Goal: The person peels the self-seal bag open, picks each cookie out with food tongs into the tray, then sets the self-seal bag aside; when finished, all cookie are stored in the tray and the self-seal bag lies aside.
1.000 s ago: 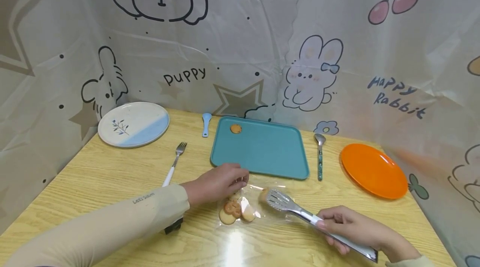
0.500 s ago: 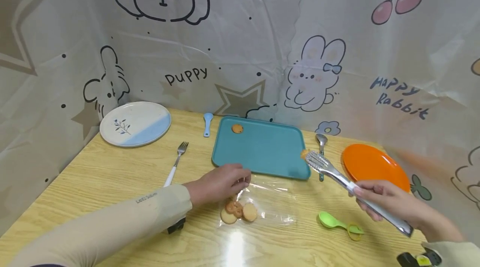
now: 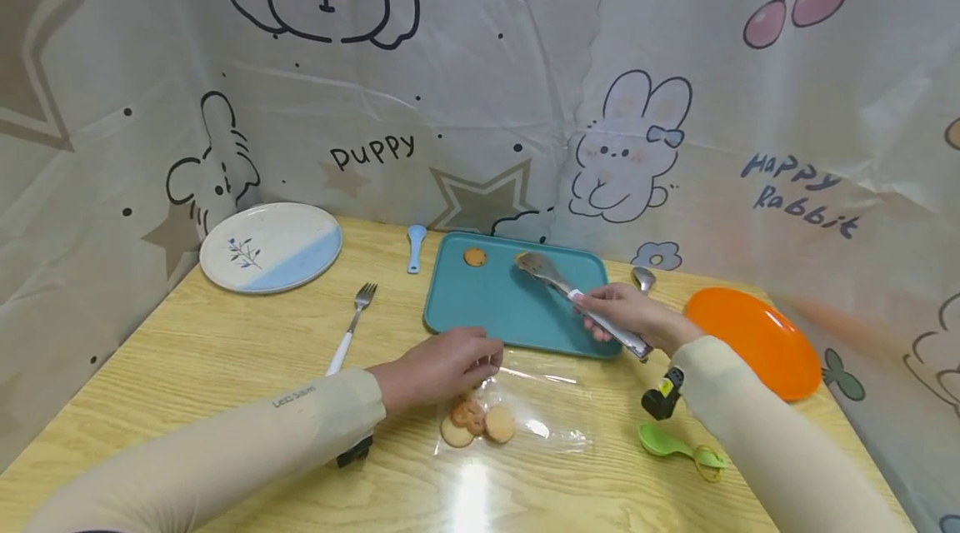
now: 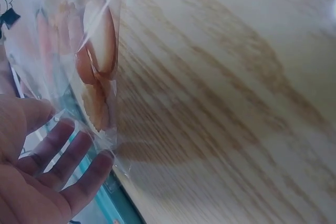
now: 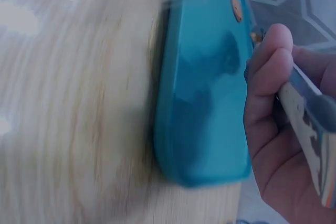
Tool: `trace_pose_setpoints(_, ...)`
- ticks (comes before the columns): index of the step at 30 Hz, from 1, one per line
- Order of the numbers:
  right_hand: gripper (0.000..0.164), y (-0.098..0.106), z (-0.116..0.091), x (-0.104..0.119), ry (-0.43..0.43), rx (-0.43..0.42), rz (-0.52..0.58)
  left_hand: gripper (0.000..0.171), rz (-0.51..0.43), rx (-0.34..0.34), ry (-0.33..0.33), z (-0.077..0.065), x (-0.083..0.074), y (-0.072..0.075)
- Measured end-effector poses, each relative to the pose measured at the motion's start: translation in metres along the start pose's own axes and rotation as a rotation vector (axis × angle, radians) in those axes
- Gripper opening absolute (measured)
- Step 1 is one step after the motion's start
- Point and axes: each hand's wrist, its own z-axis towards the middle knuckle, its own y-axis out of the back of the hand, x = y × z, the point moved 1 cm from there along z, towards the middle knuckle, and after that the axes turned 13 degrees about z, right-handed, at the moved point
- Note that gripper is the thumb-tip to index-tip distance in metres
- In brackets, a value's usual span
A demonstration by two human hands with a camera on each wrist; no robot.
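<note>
In the head view my right hand [image 3: 618,312] grips metal serving tongs [image 3: 558,281] over the teal tray [image 3: 495,304]. The tongs' head holds a cookie [image 5: 255,37], mostly hidden, its edge showing past my fingers in the right wrist view. Another round cookie [image 3: 475,256] lies near the tray's far left corner. My left hand [image 3: 453,360] holds the edge of a clear plastic bag [image 3: 551,408] at the tray's near side. Several cookies [image 4: 94,51] sit inside the bag, some pale and one a browner pretzel shape.
A white-and-blue plate [image 3: 270,248] stands back left, with a fork [image 3: 351,325] and a small blue spoon [image 3: 415,248] nearby. To the right are an orange plate [image 3: 750,341], a metal spoon [image 3: 642,276] partly behind my hand, and a green spoon [image 3: 667,440]. A patterned cloth hangs behind.
My right hand lifts the tongs with a cookie from the bag, swings right, then comes left over the tray. The green spoon comes into view. My left hand stays at the bag.
</note>
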Motion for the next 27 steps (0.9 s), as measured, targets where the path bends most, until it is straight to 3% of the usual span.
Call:
trace_pose_setpoints(7,0.045,-0.011,0.020,0.001,-0.015,-0.003,0.047,0.008,0.003,0.004,-0.001,0.000,-0.001,0.000)
trace_pose_setpoints(14,0.055,-0.006,0.011,0.004,-0.033,-0.007,0.055,0.009,0.005,-0.003,-0.006,0.001,-0.002,-0.002)
trace_pose_setpoints(21,0.063,0.016,-0.026,0.004,-0.014,-0.042,-0.057,0.009,0.010,-0.006,-0.008,0.002,-0.003,0.000)
trace_pose_setpoints(27,0.048,0.032,-0.086,-0.011,0.032,-0.067,-0.197,0.011,0.001,0.004,-0.004,0.001,-0.003,0.001)
